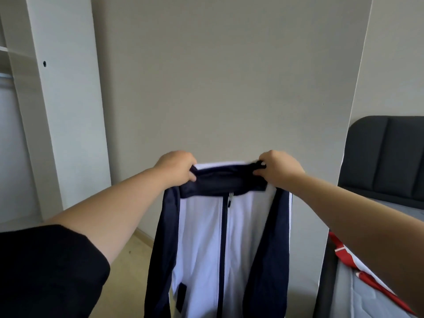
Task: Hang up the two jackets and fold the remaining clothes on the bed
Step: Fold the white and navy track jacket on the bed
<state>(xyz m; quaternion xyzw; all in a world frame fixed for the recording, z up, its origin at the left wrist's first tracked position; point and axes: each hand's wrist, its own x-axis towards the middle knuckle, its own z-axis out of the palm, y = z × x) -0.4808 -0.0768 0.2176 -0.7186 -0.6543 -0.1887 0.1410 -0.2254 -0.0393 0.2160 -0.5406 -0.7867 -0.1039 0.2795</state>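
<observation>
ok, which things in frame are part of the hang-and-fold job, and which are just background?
Part of the job:
- navy and white jacket, held up by its collar
- left hand and right hand, both gripping the collar
- red and white garment on the bed
- open wardrobe

Background:
- dark headboard
- wall

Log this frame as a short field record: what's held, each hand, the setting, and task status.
held item: navy and white zip jacket, hanging in the air by its collar
left hand: grips the collar's left end
right hand: grips the collar's right end
setting: open wardrobe left, bed right
on bed: red and white garment
hanger: none visible
status: jacket not yet hung
</observation>
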